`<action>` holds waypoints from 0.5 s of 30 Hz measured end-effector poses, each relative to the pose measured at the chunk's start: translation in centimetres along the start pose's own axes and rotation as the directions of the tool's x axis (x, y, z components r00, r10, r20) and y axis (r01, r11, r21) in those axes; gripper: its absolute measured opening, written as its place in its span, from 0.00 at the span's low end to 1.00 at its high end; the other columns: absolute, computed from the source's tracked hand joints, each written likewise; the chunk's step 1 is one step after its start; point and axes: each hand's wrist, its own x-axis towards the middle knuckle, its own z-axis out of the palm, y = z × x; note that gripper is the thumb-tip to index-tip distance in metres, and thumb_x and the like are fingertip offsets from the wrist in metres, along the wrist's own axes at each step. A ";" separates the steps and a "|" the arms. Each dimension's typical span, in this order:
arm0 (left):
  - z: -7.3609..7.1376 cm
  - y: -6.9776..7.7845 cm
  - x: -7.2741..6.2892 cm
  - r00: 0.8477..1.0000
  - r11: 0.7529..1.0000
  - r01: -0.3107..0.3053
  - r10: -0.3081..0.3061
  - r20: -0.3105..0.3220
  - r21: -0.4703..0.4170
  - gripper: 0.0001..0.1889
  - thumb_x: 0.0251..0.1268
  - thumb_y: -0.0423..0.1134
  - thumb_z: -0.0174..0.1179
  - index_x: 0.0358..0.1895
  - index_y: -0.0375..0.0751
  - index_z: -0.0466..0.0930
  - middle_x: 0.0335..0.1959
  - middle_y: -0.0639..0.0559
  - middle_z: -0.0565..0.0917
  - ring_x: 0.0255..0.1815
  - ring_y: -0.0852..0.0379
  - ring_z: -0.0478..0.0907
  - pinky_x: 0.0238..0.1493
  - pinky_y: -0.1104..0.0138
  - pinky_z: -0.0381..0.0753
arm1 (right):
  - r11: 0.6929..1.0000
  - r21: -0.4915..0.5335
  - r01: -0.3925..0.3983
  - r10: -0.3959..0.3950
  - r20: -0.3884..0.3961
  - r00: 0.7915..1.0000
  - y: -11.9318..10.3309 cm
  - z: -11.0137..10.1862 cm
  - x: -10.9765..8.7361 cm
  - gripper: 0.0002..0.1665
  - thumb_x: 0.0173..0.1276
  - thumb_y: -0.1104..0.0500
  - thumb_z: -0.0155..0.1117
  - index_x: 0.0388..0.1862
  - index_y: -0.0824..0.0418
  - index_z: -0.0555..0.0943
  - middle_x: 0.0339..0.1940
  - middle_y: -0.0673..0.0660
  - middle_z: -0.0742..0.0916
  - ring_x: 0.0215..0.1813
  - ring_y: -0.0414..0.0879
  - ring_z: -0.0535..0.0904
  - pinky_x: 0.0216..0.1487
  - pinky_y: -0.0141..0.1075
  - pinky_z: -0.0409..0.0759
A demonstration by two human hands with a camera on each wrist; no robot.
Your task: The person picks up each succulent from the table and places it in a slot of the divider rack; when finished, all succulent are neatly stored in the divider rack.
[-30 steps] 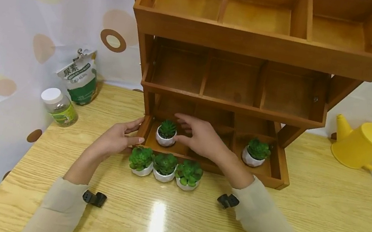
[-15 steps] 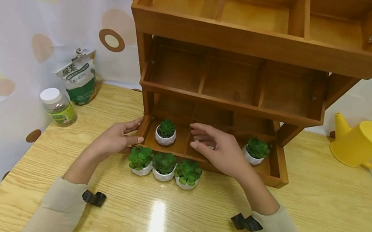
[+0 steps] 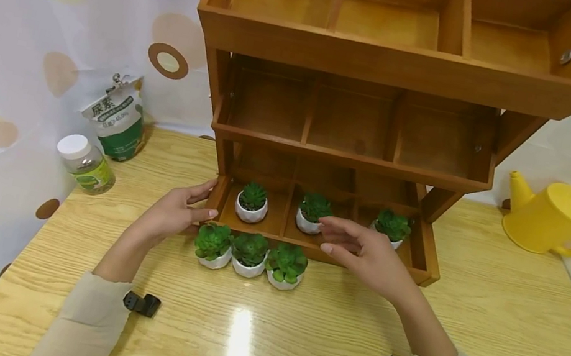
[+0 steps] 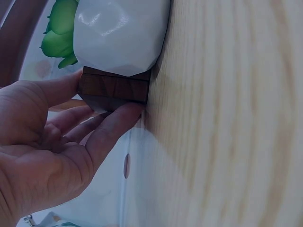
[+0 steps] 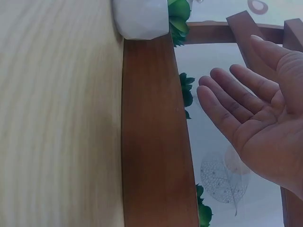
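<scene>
My left hand holds the left end of the bottom tier of a brown wooden shelf, thumb at the front corner and fingers along the side. Its corner shows between thumb and fingers in the left wrist view. Each bottom compartment has a small succulent in a white faceted pot: left, middle and right. My right hand hovers just right of the middle pot, fingers loosely bent and holding nothing, partly covering the right pot. In the right wrist view its palm and spread fingers are apart from the shelf.
Three more potted succulents, left, middle and right, stand in a row against the shelf's front. A green-white pouch and a white-lidded jar are at left. At right stands a yellow watering can.
My right hand has moved right from beside the left pot, past the middle compartment, bringing the middle succulent into view. My left hand stays on the shelf's end.
</scene>
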 end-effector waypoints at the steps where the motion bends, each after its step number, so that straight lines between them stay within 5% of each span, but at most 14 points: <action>1: 0.0 0.0 0.0 1.000 1.000 -0.001 0.001 0.001 0.000 0.38 0.77 0.40 0.58 0.82 0.59 0.49 0.82 0.38 0.54 0.68 0.42 0.76 0.51 0.62 0.87 | 1.000 -0.004 0.000 0.000 0.000 1.000 0.1 0.0 -0.2 0.28 0.75 0.53 0.64 0.71 0.59 0.75 0.61 0.61 0.86 0.58 0.50 0.86 0.55 0.41 0.86; 15: 0.0 0.1 -0.1 1.000 1.000 -0.004 0.004 0.005 -0.007 0.38 0.77 0.39 0.58 0.83 0.58 0.48 0.82 0.37 0.55 0.68 0.41 0.77 0.54 0.56 0.86 | 0.999 0.042 -0.011 0.011 -0.015 1.000 0.9 0.5 -2.3 0.22 0.74 0.56 0.65 0.65 0.59 0.80 0.55 0.59 0.89 0.52 0.44 0.87 0.50 0.32 0.86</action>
